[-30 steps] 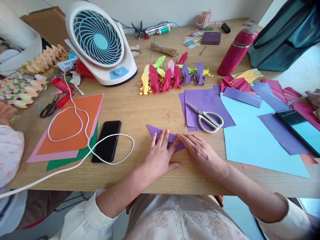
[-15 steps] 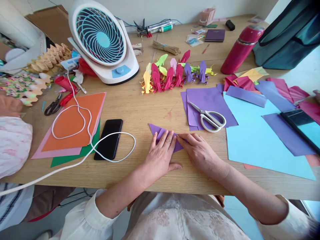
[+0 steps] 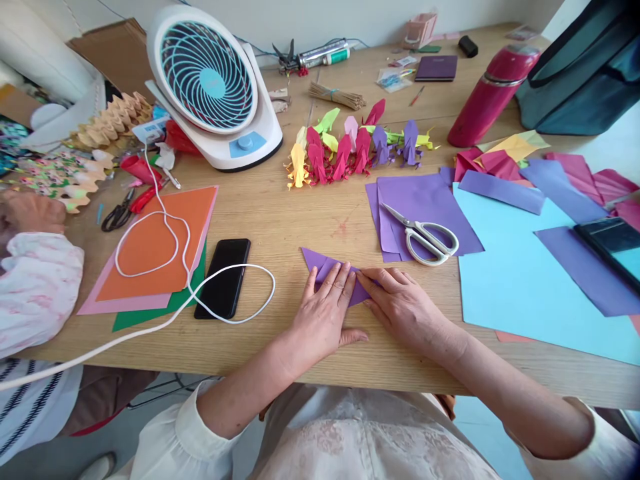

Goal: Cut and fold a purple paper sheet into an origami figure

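Note:
A folded piece of purple paper (image 3: 315, 261) lies on the table in front of me, with a pointed corner to the left. My left hand (image 3: 325, 310) rests flat on it, fingers stretched out and thumb spread to the side. My right hand (image 3: 400, 300) is closed at the paper's right part, its fingertips together on the edge and partly covering it. Just beyond the right hand, white-handled scissors (image 3: 431, 241) lie on a stack of purple sheets (image 3: 450, 207).
Left are a black phone (image 3: 223, 277), a white cable (image 3: 250, 267), orange paper (image 3: 145, 267) and a fan (image 3: 210, 80). Folded paper figures (image 3: 345, 157) stand ahead. Right are light-blue paper (image 3: 520, 293) and a red flask (image 3: 493, 97). Another person's hand (image 3: 33, 210) is far left.
The view has shifted slightly, so things sit a little further right. My left hand stays flat on the paper. My right thumb shows more, near the paper's lower edge.

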A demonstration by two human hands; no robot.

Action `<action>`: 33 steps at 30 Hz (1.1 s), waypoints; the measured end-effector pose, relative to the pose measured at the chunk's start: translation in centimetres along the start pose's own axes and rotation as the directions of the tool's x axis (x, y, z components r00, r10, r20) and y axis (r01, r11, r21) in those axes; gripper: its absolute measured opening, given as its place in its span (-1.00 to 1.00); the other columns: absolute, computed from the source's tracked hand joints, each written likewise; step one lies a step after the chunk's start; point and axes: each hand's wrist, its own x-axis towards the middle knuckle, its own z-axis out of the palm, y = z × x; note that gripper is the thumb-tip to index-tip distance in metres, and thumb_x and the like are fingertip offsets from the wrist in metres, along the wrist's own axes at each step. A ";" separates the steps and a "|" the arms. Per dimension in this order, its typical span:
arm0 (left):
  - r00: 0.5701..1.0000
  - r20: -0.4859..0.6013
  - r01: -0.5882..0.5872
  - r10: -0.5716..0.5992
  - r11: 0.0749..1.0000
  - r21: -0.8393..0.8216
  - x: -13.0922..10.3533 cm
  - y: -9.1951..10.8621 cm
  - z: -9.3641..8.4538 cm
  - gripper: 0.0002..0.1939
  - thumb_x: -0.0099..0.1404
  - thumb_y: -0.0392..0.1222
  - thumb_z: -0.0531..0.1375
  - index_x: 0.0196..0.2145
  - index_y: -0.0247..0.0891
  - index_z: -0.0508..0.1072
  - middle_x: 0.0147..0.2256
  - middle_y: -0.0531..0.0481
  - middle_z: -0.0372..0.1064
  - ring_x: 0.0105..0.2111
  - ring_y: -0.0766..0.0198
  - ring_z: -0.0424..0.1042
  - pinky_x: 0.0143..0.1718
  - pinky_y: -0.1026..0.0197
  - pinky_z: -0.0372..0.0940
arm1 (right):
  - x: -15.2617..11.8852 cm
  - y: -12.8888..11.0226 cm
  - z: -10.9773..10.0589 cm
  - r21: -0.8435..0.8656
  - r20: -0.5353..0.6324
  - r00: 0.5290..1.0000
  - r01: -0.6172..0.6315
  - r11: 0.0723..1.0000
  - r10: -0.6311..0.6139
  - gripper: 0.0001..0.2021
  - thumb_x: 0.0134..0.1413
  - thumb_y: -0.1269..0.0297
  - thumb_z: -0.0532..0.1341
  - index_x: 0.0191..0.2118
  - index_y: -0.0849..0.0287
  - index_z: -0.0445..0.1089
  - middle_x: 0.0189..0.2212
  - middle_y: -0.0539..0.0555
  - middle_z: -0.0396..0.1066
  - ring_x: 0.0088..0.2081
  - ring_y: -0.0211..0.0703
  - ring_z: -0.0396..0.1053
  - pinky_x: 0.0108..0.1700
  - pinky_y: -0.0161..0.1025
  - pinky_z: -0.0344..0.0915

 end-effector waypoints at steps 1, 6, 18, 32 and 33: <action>1.000 0.008 -0.002 0.002 1.000 -0.007 -0.1 -0.1 -0.1 0.03 0.29 0.41 0.03 0.40 -0.48 -0.05 0.41 -0.41 -0.21 0.43 -0.10 -0.19 0.37 -0.30 -0.23 | 0.0 0.0 0.0 0.001 0.006 1.000 -0.001 1.000 0.001 -0.64 0.33 0.34 0.09 0.17 0.33 0.33 0.04 0.30 0.35 -0.04 0.08 0.31 -0.01 0.01 0.35; 1.000 -0.005 -0.025 0.025 0.999 -0.038 -0.2 -0.3 -0.2 0.05 0.29 0.43 0.01 0.40 -0.49 -0.07 0.41 -0.41 -0.22 0.42 -0.11 -0.19 0.38 -0.18 -0.14 | -0.1 0.0 0.2 0.009 0.018 1.000 -0.008 1.000 0.008 -0.64 0.33 0.34 0.08 0.17 0.31 0.32 0.05 0.30 0.34 -0.02 0.08 0.32 -0.02 0.01 0.35; 0.997 -0.015 -0.072 0.071 0.996 -0.044 -0.6 -0.9 -0.3 -0.01 0.35 0.39 -0.10 0.40 -0.53 -0.08 0.41 -0.41 -0.24 0.43 -0.06 -0.22 0.39 -0.11 -0.13 | -0.1 -0.1 -0.3 -0.030 0.014 1.000 0.002 1.000 -0.002 -0.59 0.32 0.29 0.12 0.21 0.34 0.29 0.06 0.29 0.35 -0.05 0.09 0.30 0.00 0.00 0.33; 0.999 -0.011 0.047 -0.047 0.998 -0.037 -2.5 -1.0 0.1 -0.03 0.38 0.37 -0.13 0.40 -0.55 -0.10 0.41 -0.41 -0.23 0.42 -0.11 -0.18 0.36 -0.21 -0.12 | -0.1 -0.1 -0.5 -0.028 0.036 0.999 0.000 1.000 0.001 -0.58 0.33 0.30 0.08 0.22 0.39 0.28 0.07 0.32 0.35 -0.06 0.09 0.29 0.00 0.01 0.32; 0.999 -0.008 0.051 -0.051 0.998 -0.046 -2.5 -1.0 0.1 -0.06 0.40 0.35 -0.13 0.40 -0.53 -0.10 0.41 -0.40 -0.23 0.43 -0.10 -0.19 0.36 -0.21 -0.12 | -0.1 -0.1 -0.6 -0.027 0.037 0.999 -0.004 1.000 0.005 -0.58 0.33 0.30 0.08 0.22 0.39 0.28 0.07 0.32 0.35 -0.06 0.09 0.29 0.00 0.01 0.32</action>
